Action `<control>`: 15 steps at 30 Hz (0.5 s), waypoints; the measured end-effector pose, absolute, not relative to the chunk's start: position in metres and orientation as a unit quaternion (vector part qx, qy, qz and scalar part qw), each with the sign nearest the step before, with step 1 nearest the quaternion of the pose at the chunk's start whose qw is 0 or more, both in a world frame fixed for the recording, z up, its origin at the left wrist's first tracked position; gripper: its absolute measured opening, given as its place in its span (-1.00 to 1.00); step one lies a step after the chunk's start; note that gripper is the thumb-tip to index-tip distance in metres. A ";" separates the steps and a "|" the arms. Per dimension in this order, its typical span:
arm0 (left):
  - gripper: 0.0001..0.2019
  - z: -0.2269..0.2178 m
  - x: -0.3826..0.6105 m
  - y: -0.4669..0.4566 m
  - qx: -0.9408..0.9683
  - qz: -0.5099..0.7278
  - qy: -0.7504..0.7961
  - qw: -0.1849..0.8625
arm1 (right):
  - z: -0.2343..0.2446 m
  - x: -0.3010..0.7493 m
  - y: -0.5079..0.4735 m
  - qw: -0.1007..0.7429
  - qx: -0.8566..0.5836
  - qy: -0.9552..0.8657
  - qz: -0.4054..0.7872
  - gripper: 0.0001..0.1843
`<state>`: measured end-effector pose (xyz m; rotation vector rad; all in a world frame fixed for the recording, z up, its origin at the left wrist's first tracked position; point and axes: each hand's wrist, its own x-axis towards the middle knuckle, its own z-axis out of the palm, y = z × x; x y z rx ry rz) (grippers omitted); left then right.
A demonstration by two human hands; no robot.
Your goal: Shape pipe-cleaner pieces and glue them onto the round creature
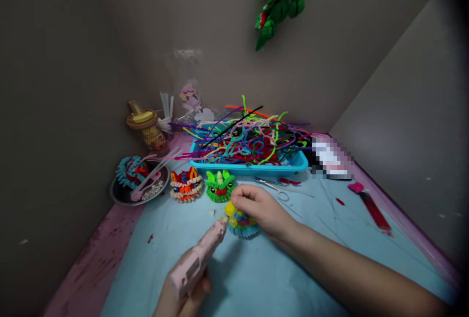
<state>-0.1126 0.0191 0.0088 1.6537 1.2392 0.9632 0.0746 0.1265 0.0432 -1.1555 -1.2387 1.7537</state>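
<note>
Gluing a small craft figure, seen from the worker's head. The left hand (196, 297) is wrapped round the handle of a pink glue gun (205, 251), whose body slants up and to the right from the near edge. The right hand (262, 207) reaches in from the right with thumb and forefinger pressed together, pinching the yellow top (230, 208) of a yellow-and-blue figure (245, 230). This figure stands at the middle of the work area, on the blue sheet (293, 283), with its blue fringed base lowermost. The gun's nozzle meets, or very nearly meets, the figure's left side; the parts there are too small and blurred to tell whether glue is flowing.

Behind the figure and to its left sit two heads of similar make: a green head (220, 187) just beyond the yellow top and, beside it, an orange-and-cream head (185, 187). Farther back, a blue tray (249, 166) is heaped with fuzzy stems (264, 143); scissors (277, 191) lie before it, and a metal bowl (117, 197) stands at left.

The step in hand is judged to be applying adhesive at the yellow part. The next move calls for a steady pinch, fingertips kept away from the hot nozzle, and the joint held motionless until the glue sets.
</note>
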 end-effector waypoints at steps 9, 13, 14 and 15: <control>-0.54 0.010 -0.115 0.018 0.663 0.375 0.507 0.404 | 0.042 0.075 0.126 0.340 -0.452 -0.473 0.676 -0.72; -0.53 0.009 -0.114 0.016 0.666 0.381 0.497 0.406 | 0.043 0.075 0.126 0.341 -0.453 -0.474 0.674 -0.72; -0.53 0.009 -0.113 0.016 0.661 0.384 0.501 0.405 | 0.043 0.075 0.126 0.342 -0.451 -0.475 0.674 -0.72; -0.55 0.008 -0.113 0.016 0.653 0.389 0.510 0.402 | 0.043 0.075 0.126 0.343 -0.449 -0.475 0.674 -0.71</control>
